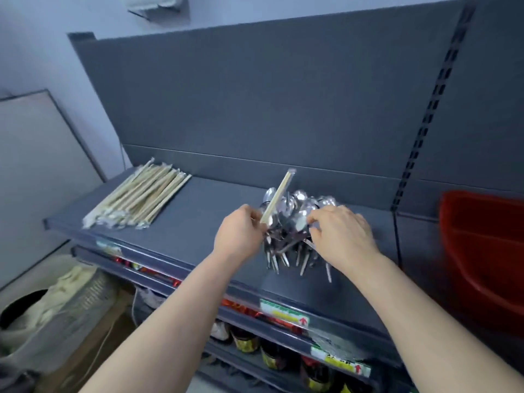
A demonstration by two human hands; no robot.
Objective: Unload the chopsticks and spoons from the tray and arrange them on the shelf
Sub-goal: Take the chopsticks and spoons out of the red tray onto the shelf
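A pile of wrapped wooden chopsticks [139, 198] lies at the left end of the dark grey shelf [204, 211]. Over the middle of the shelf, both my hands hold a bunch of metal spoons [292, 222], bowls up and handles hanging down just above the shelf. My left hand [241, 232] grips the bunch from the left, and one wrapped chopstick pair [279, 195] sticks up out of its fingers. My right hand [344, 234] closes on the bunch from the right. The red tray [482, 251] sits at the right end of the shelf, partly cut off.
The shelf's grey back panel [269, 103] rises behind the spoons, with a slotted upright [425, 129] at the right. Lower shelves hold jars [246, 340] and price tags [285, 312]. A cardboard box and a grey basket [76, 316] stand on the floor at the left.
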